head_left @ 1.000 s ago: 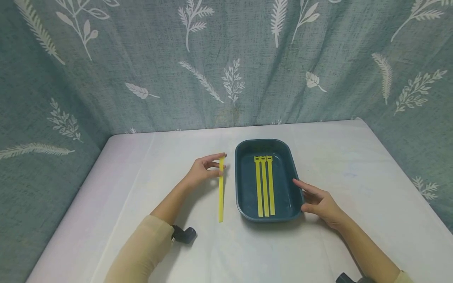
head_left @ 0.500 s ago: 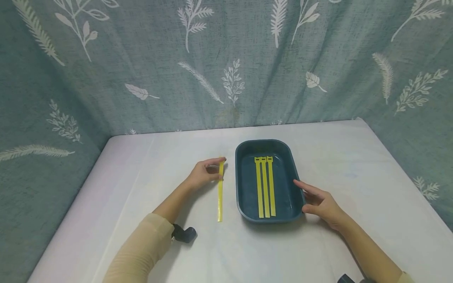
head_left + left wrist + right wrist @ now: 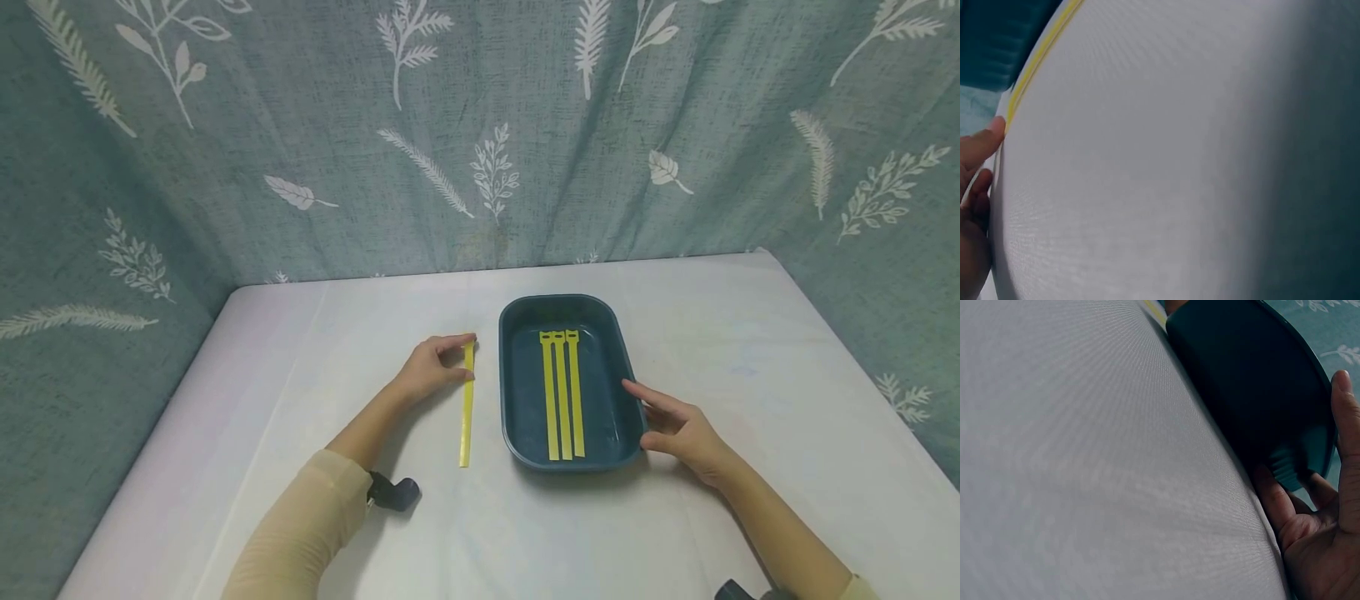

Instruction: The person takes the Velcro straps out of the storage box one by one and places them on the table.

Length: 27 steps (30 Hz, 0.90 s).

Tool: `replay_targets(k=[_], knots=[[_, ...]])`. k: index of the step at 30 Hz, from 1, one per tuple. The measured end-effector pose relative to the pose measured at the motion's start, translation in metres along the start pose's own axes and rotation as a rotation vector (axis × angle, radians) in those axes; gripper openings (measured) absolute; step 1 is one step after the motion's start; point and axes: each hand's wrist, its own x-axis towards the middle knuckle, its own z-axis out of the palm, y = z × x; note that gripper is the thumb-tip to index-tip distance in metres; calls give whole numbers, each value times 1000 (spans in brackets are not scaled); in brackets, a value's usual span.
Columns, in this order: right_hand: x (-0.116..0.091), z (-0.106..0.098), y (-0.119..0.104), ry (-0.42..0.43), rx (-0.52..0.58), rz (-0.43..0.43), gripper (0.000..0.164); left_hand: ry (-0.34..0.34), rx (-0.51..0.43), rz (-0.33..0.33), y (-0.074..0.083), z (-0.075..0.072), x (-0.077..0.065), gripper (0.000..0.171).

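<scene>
Between the thumb and fingers of my left hand (image 3: 431, 368), a narrow yellow hook-and-loop cable tie (image 3: 467, 417) is held near its far end. It lies lengthwise to the left of a dark teal plastic tray (image 3: 512, 417). In the left wrist view the thumb touches the tie (image 3: 1038, 56); the fingertips' exact grip is hard to see. My right hand (image 3: 686, 433) is at the tray's right side, finger and thumb spread and touching its rim and outer wall. Several matching yellow cable ties (image 3: 562, 400) lie side by side inside the tray, slotted heads at the far end.
A white cloth covers the table (image 3: 375, 317). Behind it and along both sides hangs a grey-green leaf-patterned curtain (image 3: 337, 125). A dark wrist-worn device (image 3: 393, 493) sits on the left wrist.
My left hand has shifted slightly nearer, with the cable tie turned a little and its near end moved slightly left. The right hand and tray have stayed nearly still.
</scene>
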Motion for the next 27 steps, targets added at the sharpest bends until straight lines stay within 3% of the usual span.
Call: replay_targets(k=[8,18,27], knots=[[0,-1,3,1,6,-1,64,-46,48,53,2,-8,4,60],[0,-1,2,0,1,-3,64,-72,126,-35,6,-13,9,69],[1,-1,1,2,-9,4,65,-86,11,-49,12,-23,16,73]])
